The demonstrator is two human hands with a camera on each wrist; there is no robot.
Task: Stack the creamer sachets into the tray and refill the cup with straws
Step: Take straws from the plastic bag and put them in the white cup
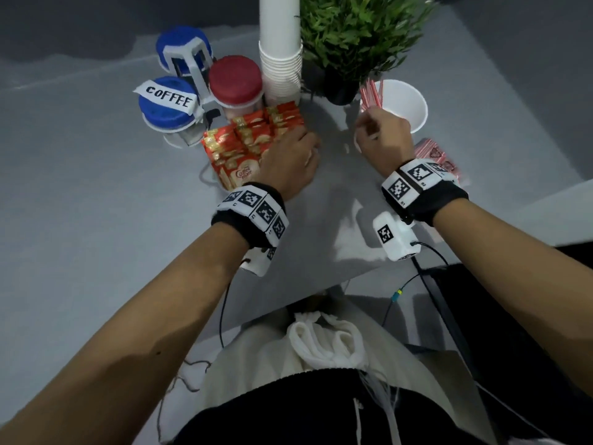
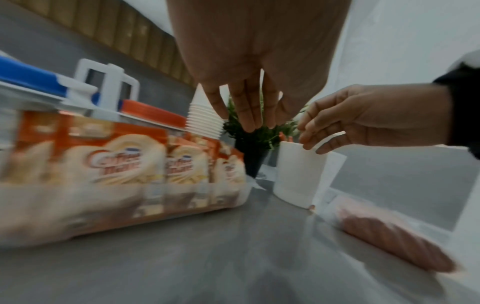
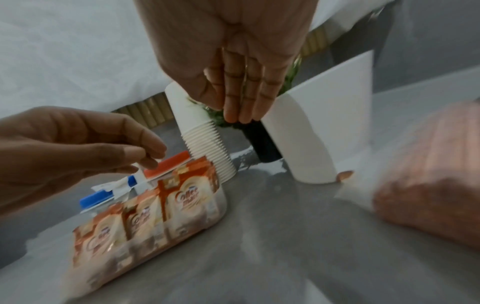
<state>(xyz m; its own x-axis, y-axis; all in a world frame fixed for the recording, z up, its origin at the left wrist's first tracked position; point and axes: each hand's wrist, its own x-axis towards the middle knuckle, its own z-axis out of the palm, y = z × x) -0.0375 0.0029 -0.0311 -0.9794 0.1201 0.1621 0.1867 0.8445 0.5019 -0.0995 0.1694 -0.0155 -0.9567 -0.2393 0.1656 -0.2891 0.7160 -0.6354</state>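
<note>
- My left hand [image 1: 290,162]: fingers loose and straight, holding nothing, over the near right corner of the clear plastic tray [image 3: 218,207].
- Red-and-cream creamer sachets [image 1: 244,146]: upright in rows inside the tray.
- My right hand [image 1: 383,136]: fingers relaxed, empty, right of the tray at the rim of the white paper cup [image 1: 406,102].
- Red-striped straws [image 1: 370,94]: few, in the cup; bagged bundle [image 2: 389,232] on the grey surface [image 1: 96,203], further right.

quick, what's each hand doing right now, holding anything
Left hand: open, fingers relaxed, nothing in its grip, beside the creamer sachets.
Right hand: open, fingers loosely curled by the cup, holding nothing visible.
</note>
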